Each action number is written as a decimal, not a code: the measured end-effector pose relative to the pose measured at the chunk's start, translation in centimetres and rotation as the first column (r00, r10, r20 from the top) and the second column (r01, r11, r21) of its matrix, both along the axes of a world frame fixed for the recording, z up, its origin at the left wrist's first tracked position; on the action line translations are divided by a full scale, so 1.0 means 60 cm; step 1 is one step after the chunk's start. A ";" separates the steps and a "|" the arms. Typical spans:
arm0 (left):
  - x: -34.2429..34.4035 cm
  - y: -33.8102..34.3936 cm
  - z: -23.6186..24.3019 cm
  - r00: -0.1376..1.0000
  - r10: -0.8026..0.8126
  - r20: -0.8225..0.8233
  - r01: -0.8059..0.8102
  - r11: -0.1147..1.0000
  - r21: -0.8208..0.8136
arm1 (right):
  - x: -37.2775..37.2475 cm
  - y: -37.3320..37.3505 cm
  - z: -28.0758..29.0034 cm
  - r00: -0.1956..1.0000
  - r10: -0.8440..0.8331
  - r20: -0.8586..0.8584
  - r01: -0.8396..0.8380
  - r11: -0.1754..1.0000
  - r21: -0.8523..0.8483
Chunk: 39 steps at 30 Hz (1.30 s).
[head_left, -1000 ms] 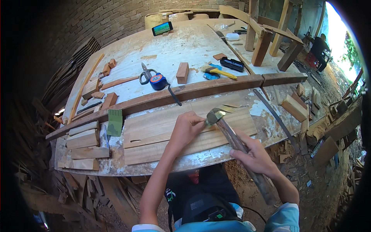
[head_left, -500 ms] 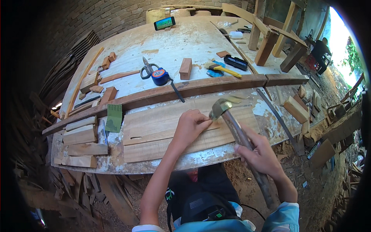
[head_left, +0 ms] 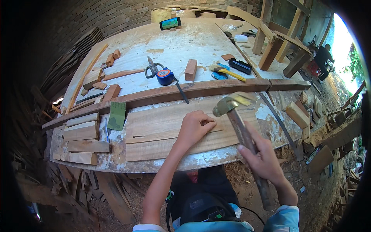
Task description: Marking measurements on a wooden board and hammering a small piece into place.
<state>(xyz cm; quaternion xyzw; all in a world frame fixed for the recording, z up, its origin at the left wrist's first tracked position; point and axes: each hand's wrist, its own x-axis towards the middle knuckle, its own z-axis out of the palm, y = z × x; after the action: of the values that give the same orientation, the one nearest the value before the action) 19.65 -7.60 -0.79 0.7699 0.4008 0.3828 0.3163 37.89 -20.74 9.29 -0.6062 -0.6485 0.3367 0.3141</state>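
My left hand [head_left: 198, 127] rests on a pale wooden board [head_left: 154, 149], finger and thumb pinched around something too small to make out, along a narrow strip [head_left: 152, 137] with a slot near its left end. My right hand [head_left: 258, 156] grips a hammer [head_left: 243, 133] by its wooden handle. The brassy-looking head [head_left: 228, 104] is raised just right of and above my left fingertips. A long timber rail [head_left: 174, 93] runs behind the board.
Scissors [head_left: 150, 69], tape measure [head_left: 165, 76], wood blocks [head_left: 190, 70], yellow-handled tool [head_left: 230, 73], green sandpaper [head_left: 117, 115], offcuts [head_left: 81, 131] and a phone [head_left: 170, 23] lie on the bench. A wooden frame [head_left: 272, 52] stands back right; a person [head_left: 322, 60] sits beyond it.
The hammer head has lifted up and rightward, away from my left fingertips, with my right hand still on its handle. My left hand stays pinched on the board. The view has shifted slightly.
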 end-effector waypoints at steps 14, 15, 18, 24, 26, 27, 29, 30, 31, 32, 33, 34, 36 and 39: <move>-0.006 0.004 0.003 0.985 -0.045 -0.164 0.055 0.997 0.058 | 0.006 0.015 -0.035 1.000 0.013 -0.005 -0.013 0.997 0.082; -0.005 0.003 0.005 0.985 -0.050 -0.167 0.062 0.996 0.065 | 0.010 0.017 -0.039 0.995 0.062 0.076 -0.069 0.993 0.091; -0.008 0.003 -0.003 0.984 -0.025 -0.177 0.036 0.998 0.057 | 0.010 0.013 -0.005 0.987 -0.048 -0.152 0.033 0.994 -0.103; -0.002 0.004 0.011 0.981 -0.044 -0.189 0.051 0.998 0.035 | 0.016 0.015 -0.037 0.994 -0.023 -0.109 0.032 0.996 0.084; -0.001 0.006 0.012 0.975 -0.063 -0.211 0.066 0.998 0.009 | 0.021 0.023 -0.062 0.999 0.033 -0.038 -0.033 0.999 -0.003; 0.000 0.003 0.008 0.980 -0.058 -0.191 0.065 0.998 0.026 | 0.026 0.025 -0.061 0.998 0.066 -0.005 -0.065 0.989 0.133; -0.006 0.005 -0.001 0.983 -0.039 -0.177 0.046 0.998 0.037 | 0.021 0.023 -0.022 0.996 0.042 -0.085 -0.039 0.998 0.041; -0.009 0.005 -0.004 0.986 -0.023 -0.166 0.032 0.998 0.051 | 0.015 0.019 -0.010 0.988 0.006 -0.156 -0.015 0.998 -0.057; -0.006 0.006 -0.005 0.989 -0.011 -0.149 0.021 0.998 0.066 | 0.016 0.015 -0.017 0.976 0.011 -0.217 -0.001 0.999 0.045; -0.004 0.006 -0.004 0.989 -0.012 -0.147 0.021 0.998 0.060 | 0.014 0.011 -0.025 0.977 0.010 -0.214 -0.001 0.999 0.039; -0.002 0.005 -0.001 0.988 -0.015 -0.152 0.024 0.998 0.059 | 0.010 0.008 -0.032 0.974 -0.012 -0.228 0.043 0.990 0.132; -0.001 0.004 0.003 0.987 -0.018 -0.159 0.028 0.998 0.061 | 0.008 0.005 -0.041 0.969 -0.033 -0.245 0.090 0.970 0.225; 0.002 0.003 0.007 0.987 -0.036 -0.157 0.043 0.998 0.044 | 0.014 0.005 -0.056 0.983 -0.036 -0.180 0.076 0.972 0.222; -0.005 0.008 -0.006 0.987 -0.042 -0.156 0.053 0.996 0.067 | 0.022 0.011 -0.036 0.974 -0.016 -0.227 -0.024 0.985 -0.172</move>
<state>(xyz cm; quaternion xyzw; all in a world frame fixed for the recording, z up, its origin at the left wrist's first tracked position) 19.35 -7.10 -1.15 0.8173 0.3919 0.3280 0.2660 39.21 -20.09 7.12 -0.5874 -0.5777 0.4599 0.3314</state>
